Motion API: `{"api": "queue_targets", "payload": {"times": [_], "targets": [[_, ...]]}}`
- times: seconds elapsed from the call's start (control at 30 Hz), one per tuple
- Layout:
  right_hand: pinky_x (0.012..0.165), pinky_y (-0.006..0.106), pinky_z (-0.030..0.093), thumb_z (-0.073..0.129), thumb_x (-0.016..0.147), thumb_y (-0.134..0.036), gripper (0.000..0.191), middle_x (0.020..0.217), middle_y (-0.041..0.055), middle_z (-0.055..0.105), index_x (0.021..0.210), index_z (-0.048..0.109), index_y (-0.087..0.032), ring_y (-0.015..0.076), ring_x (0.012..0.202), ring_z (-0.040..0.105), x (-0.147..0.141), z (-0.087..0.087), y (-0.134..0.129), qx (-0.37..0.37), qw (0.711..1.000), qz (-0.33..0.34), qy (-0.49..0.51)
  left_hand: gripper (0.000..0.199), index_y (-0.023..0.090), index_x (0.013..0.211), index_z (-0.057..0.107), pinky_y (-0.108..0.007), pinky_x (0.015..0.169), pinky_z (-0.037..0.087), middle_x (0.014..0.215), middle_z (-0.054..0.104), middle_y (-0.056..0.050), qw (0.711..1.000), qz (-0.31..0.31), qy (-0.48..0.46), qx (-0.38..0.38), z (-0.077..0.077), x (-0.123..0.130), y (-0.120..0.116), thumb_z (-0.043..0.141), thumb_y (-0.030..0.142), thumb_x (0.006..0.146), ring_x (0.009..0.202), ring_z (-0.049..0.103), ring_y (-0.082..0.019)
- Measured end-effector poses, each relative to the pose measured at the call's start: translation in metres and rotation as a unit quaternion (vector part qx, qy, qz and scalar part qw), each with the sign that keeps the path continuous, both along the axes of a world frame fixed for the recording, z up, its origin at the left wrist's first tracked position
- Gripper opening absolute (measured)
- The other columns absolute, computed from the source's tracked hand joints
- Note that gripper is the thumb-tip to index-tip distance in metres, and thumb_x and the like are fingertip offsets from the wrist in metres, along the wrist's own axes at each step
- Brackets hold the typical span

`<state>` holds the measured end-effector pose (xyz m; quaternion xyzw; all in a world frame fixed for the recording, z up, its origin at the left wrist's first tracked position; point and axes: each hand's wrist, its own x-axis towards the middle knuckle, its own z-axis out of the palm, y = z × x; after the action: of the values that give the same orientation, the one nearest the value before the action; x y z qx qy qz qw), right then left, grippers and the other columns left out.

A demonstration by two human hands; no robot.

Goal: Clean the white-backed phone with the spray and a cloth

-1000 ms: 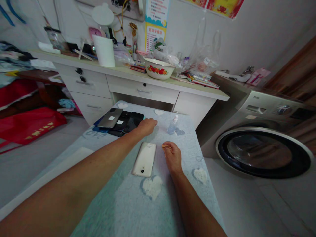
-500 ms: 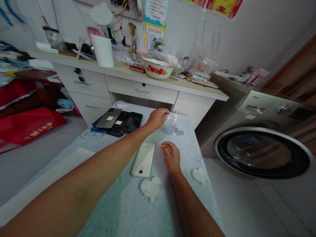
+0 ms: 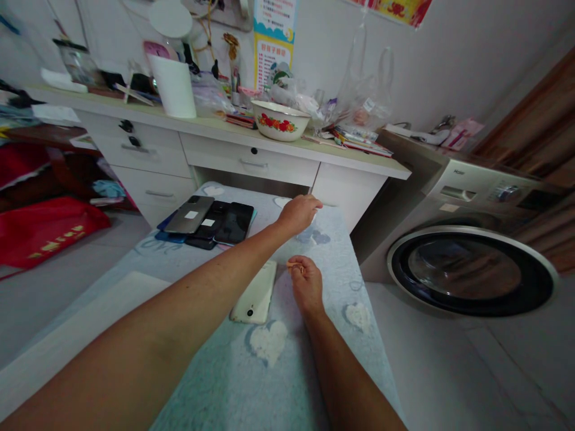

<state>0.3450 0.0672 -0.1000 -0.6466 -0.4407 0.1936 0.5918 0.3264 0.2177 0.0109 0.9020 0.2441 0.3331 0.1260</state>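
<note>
Room: pale wall, floral bowl (image 3: 282, 124) and white bin-like container (image 3: 173, 90) on the back counter (image 3: 211, 127), washing machine (image 3: 404, 197) at right, "Haier" readable on its panel. Wall poster (image 3: 274, 51) has Chinese text, heading starts 好孩子, smaller lines too blurred. Red bag (image 3: 58, 230) at far left has gold characters, not legible

Front counter (image 3: 323, 371) has a blue-grey cloth with white hearts, plus some script lettering near the phone pile, partly covered. Pale phone (image 3: 251, 299) lies back up near the middle, camera end toward the wearer; left forearm hides part of it, no brand readable

Left hand (image 3: 300, 212) reaches past it to the clear bottle (image 3: 307, 236), fingers at the bottle's top. Left grip looks narrow; cannot tell if it is closed on the bottle. Right hand (image 3: 307, 284) is just right of the pale phone, grip narrow, pinching a small orange-tan item (image 3: 294, 264), kind unclear

Pile at left: grey phone (image 3: 182, 220) with white label, black phone (image 3: 220, 220) with another white label, glossy black phone (image 3: 238, 221) on the right side, blue edge showing underneath. Label text too small to read
</note>
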Motion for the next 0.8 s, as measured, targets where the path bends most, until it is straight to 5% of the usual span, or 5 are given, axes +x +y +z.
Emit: {"api": "queue_targets", "payload": {"times": [0.8], "targets": [[0.070, 0.028, 0.046, 0.048, 0.074, -0.022, 0.021, 0.082, 0.0027, 0.067, 0.085, 0.066, -0.021, 0.0185, 0.080, 0.059, 0.001, -0.001, 0.001, -0.001, 1.000, 0.008, -0.004, 0.032, 0.020, 0.112, 0.065, -0.035, 0.098, 0.047, 0.117, 0.067, -0.006, 0.998, -0.027, -0.047, -0.031, -0.016, -0.002, 0.002, 0.054, 0.009, 0.084, 0.108, 0.061, -0.017]]}}
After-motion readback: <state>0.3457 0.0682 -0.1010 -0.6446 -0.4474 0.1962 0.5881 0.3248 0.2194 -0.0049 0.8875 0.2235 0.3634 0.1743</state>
